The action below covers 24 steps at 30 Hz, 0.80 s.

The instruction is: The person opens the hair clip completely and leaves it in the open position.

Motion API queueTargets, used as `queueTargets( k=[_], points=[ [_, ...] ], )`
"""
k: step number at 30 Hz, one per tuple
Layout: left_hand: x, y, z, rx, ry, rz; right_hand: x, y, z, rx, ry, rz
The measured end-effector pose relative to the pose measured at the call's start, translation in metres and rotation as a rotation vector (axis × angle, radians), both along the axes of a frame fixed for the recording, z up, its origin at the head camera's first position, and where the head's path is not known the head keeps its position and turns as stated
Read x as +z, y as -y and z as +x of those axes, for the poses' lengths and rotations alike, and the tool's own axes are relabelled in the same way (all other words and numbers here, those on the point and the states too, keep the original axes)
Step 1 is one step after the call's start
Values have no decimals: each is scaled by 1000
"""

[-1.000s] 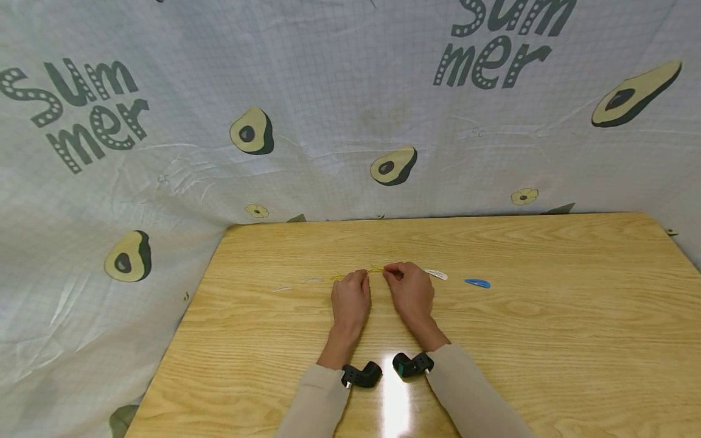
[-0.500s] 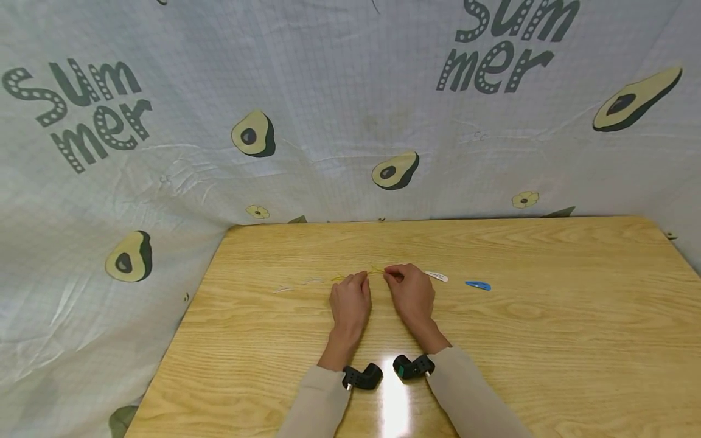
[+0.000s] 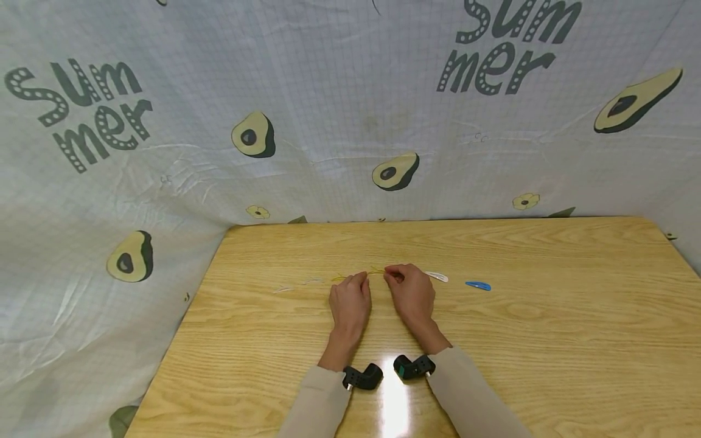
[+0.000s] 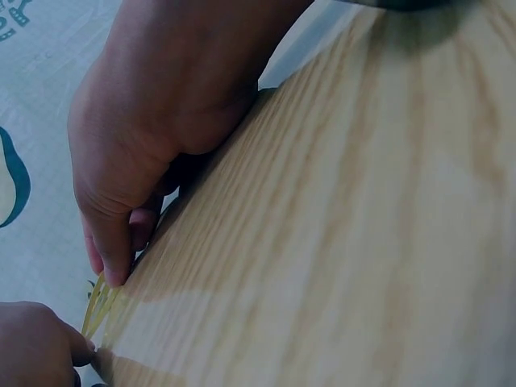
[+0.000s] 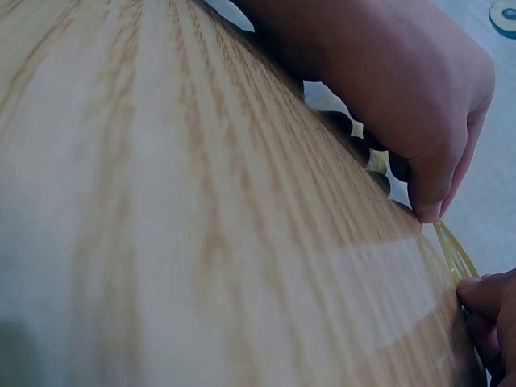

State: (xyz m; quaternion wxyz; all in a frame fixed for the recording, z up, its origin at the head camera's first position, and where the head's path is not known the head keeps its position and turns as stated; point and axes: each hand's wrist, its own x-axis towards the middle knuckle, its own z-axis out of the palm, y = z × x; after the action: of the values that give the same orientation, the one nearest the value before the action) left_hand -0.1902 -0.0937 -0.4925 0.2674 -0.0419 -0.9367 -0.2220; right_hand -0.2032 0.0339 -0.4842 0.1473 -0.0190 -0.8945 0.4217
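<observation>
A thin yellow rubber band [image 3: 376,270] is held between both hands just above the table. My left hand [image 3: 349,301] pinches its left end between thumb and fingers; my right hand [image 3: 412,295] pinches the right end. In the left wrist view the yellow band [image 4: 98,306] spans the short gap between the fingertips, its strands slightly apart. The right wrist view shows the same band [image 5: 455,251] between the two pinches. Another yellow band [image 3: 338,278] lies by the left hand, partly hidden behind it. Right of the right hand lies a white snap hair clip [image 3: 437,276].
A blue snap hair clip [image 3: 478,285] lies farther right. Two thin whitish bands, one pale [image 3: 313,281] and one farther left [image 3: 282,289], rest on the wooden table [image 3: 547,340]. Behind the table hangs a printed cloth [image 3: 328,121].
Both hands keep their pinch on the yellow rubber band, almost still. The whole head view has shifted down slightly; the clips and loose bands stay where they lay.
</observation>
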Motion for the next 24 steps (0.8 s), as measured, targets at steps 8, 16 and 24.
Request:
queueTargets(
  k=[8,16,24],
  points=[
    [-2,0,-1,7,-7,33,0,0,0,6,-7,-2],
    [-1,1,-1,15,23,142,-1,1,1,-2,-15,8],
    [1,6,-1,15,96,407,-3,1,2,-3,-22,6]
  ],
)
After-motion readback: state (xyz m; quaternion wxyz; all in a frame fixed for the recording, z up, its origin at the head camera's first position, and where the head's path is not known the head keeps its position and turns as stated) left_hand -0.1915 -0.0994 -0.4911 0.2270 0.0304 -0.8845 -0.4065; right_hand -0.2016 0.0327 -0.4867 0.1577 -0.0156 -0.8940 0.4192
